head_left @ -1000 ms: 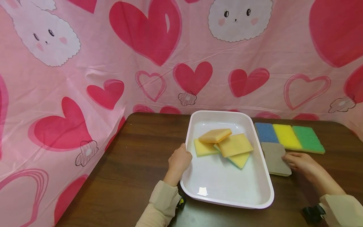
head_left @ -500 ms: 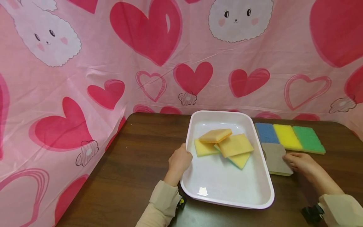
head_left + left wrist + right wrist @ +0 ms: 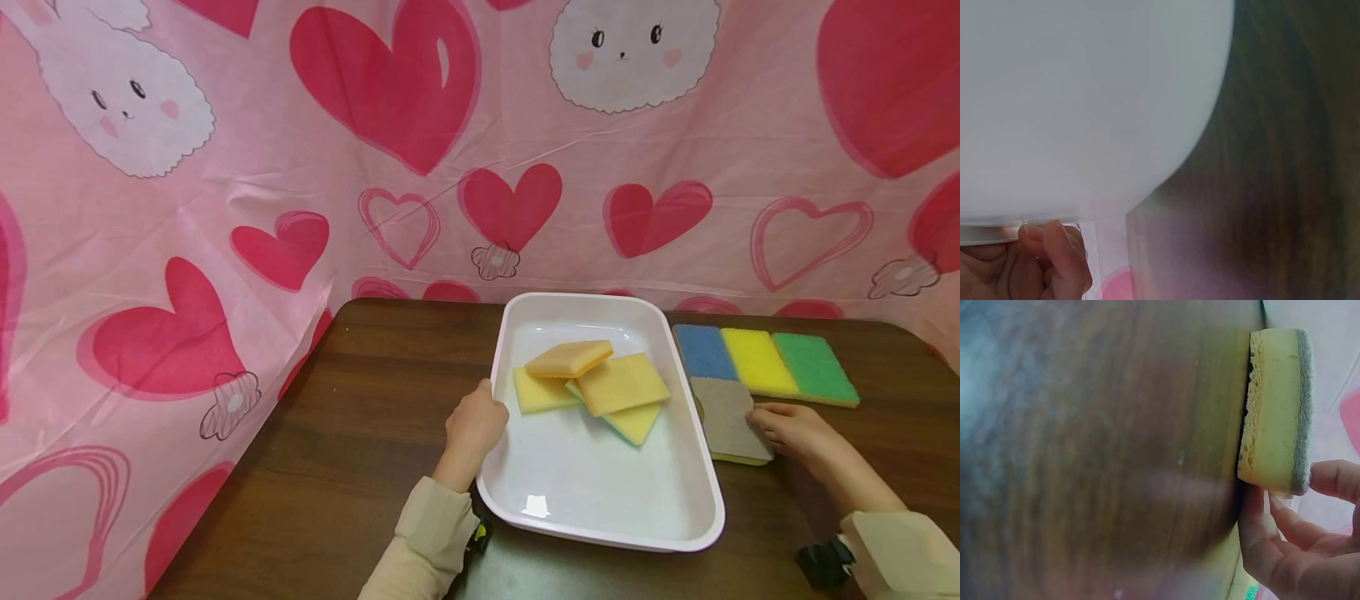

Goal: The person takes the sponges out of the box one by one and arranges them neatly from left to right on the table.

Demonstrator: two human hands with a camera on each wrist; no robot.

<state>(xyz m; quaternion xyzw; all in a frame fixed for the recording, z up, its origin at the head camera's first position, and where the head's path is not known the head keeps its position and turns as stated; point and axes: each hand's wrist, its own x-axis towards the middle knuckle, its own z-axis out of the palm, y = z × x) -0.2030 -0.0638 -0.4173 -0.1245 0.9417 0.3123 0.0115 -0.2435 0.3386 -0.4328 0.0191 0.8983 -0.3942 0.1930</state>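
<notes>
My left hand [image 3: 476, 425] grips the left rim of a white plastic tray [image 3: 585, 492]; in the left wrist view its fingers [image 3: 1063, 259] curl at the tray's edge. Inside the tray, several yellow sponges [image 3: 624, 385] lie loosely piled toward the far half. To the right of the tray, my right hand [image 3: 798, 429] holds a grey-topped sponge [image 3: 731, 421] by its right side. In the right wrist view the thumb [image 3: 1335, 478] touches the grey face of this layered sponge [image 3: 1279, 412], with the other fingers at its side and lower edge. The sponge lies flat, close against the tray wall.
Behind the grey sponge, a blue sponge [image 3: 705, 352], a yellow one [image 3: 759, 362] and a green one [image 3: 816, 369] lie side by side. All stand on a dark wooden table [image 3: 360, 417]. A pink cloth with hearts [image 3: 585, 158] hangs along its back and left.
The grey sponge has shifted very slightly toward the front with the right hand on it. The left hand and the tray stay where they were.
</notes>
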